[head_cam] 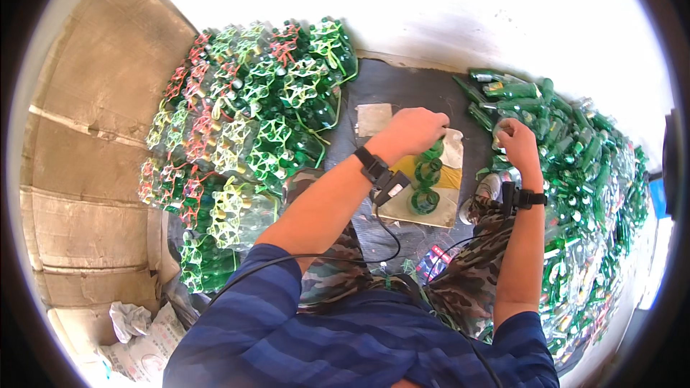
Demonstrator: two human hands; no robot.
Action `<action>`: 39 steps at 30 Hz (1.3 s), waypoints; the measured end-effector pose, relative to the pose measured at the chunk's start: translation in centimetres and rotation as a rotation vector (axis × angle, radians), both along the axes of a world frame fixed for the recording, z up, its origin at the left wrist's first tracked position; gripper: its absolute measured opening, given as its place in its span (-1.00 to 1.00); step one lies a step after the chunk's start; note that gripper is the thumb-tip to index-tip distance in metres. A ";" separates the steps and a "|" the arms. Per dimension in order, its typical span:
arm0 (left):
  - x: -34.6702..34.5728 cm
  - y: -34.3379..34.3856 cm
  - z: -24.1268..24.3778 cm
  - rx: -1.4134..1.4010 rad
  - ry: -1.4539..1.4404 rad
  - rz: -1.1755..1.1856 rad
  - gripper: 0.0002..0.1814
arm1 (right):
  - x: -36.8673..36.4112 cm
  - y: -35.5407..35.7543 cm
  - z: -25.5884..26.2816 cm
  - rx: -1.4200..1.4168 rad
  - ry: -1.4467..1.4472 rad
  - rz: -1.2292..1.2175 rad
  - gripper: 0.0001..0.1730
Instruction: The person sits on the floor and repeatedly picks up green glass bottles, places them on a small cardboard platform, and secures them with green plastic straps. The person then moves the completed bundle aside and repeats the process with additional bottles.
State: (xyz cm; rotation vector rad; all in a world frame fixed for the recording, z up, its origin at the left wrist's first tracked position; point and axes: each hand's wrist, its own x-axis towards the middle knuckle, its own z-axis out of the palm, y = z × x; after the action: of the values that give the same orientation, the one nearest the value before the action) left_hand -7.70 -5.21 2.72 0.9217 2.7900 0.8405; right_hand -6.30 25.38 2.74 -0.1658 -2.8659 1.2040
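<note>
Three green bottles stand in a row on a flat board, part of which is yellow; the nearest bottle and the middle bottle show their necks. Over the farthest bottle is my left hand, its fingers bent down; whether they grip it is hidden. My right hand is at the near side of the loose bottle pile, fingers curled beside a greenish bottle. The picture does not settle whether it holds that bottle.
Bundles of bottles tied with red, green and yellow cord are stacked at left, beside tall cardboard. Loose green and clear bottles lie heaped at right. A red and dark packet lies between my legs. Cables run from both wrist devices.
</note>
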 end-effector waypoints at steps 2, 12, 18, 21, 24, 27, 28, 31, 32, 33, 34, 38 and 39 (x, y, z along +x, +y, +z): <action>-0.2 0.1 -0.1 0.011 -0.004 -0.015 -0.69 | 0.1 1.6 -0.3 -0.024 0.019 -0.002 -0.77; -0.5 0.6 -0.2 -0.017 -0.010 -0.015 -0.68 | 1.0 8.7 -1.1 -0.002 0.031 -0.133 -0.67; -0.2 0.3 -0.5 -0.025 -0.062 0.023 -0.64 | 1.8 11.3 -1.1 -0.012 -0.006 -0.233 -0.69; -0.1 0.6 -0.1 -0.033 -0.100 0.035 -0.65 | 2.3 13.4 -1.5 -0.023 -0.009 -0.283 -0.68; -0.9 1.2 -1.1 -0.049 -0.019 -0.046 -0.65 | 3.3 18.7 -3.8 0.137 0.039 -0.323 -0.66; -1.5 -0.6 -2.7 -0.033 0.029 -0.101 -0.66 | 3.2 17.0 -2.0 0.106 0.014 -0.369 -0.66; -1.4 -0.3 -2.6 -0.006 -0.023 -0.079 -0.67 | 3.5 18.5 -2.3 0.035 0.007 -0.388 -0.68; -1.9 -0.6 -2.8 0.064 -0.018 -0.171 -0.69 | 4.2 21.5 -3.6 -0.262 0.038 -0.520 -0.73; -1.4 0.4 -2.0 0.069 -0.145 -0.098 -0.70 | 4.9 22.1 -4.1 -0.331 0.048 -0.574 -0.73; -0.8 0.8 -0.8 0.064 -0.268 -0.014 -0.70 | 5.6 22.7 -4.3 -0.408 0.061 -0.616 -0.73; -0.4 1.0 -0.4 0.105 -0.289 -0.002 -0.69 | 6.3 23.5 -4.6 -0.399 0.066 -0.663 -0.74; -0.1 0.9 0.1 0.121 -0.338 0.023 -0.69 | 8.3 26.6 -6.9 -0.373 0.078 -0.846 -0.74; -0.1 0.9 0.2 0.117 -0.341 0.006 -0.69 | 9.0 27.9 -7.8 -0.377 0.078 -0.896 -0.73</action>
State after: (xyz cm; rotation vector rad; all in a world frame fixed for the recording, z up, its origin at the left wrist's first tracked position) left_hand -7.84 -4.29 2.95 0.7068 2.4747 1.0598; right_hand 2.74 53.30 -5.04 -1.2032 -2.0076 1.4062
